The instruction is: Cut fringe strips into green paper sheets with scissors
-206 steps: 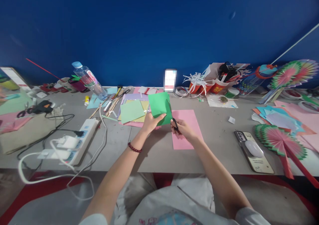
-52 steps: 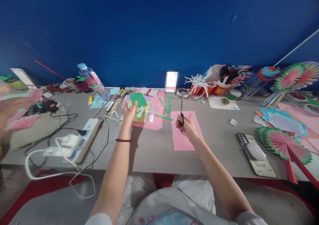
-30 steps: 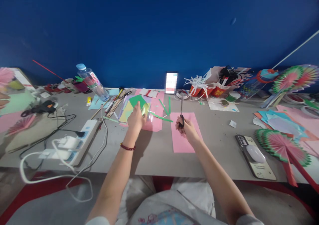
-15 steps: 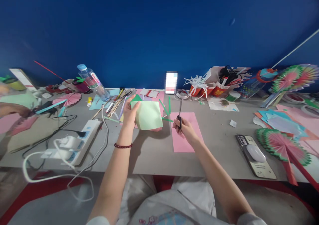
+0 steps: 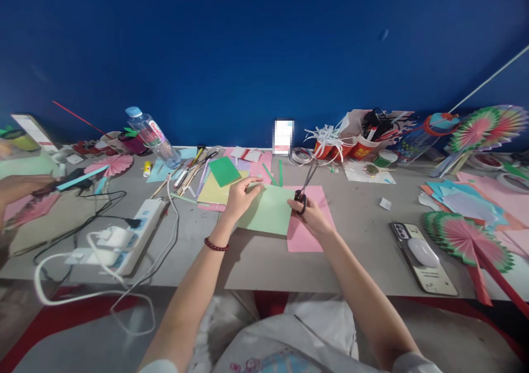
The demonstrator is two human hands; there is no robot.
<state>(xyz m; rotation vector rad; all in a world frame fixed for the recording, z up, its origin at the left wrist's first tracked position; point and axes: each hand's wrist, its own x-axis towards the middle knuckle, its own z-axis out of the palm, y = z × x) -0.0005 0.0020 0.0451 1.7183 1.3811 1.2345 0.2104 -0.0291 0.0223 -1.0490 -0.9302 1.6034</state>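
Observation:
My left hand is at the upper left corner of a light green sheet of paper, thumb in front and index finger along the top edge, gripping it. Black-handled scissors are in my right hand, blades pointing away from me. The fingers of that hand are close to the sheet's right edge; whether they touch it I cannot tell. Partly beneath the sheet and my right hand lies a pink sheet. A dark green paper square rests on yellow paper beyond my left hand.
Left stand a power strip with cables and a tilted plastic bottle. A phone with a mouse on it and paper fans lie right. Cups stand at the back. Another person's hand is far left.
The dark green square has left my left hand and lies on the yellow paper. The light green sheet has moved right and lower, towards the scissors. My left hand has also shifted right.

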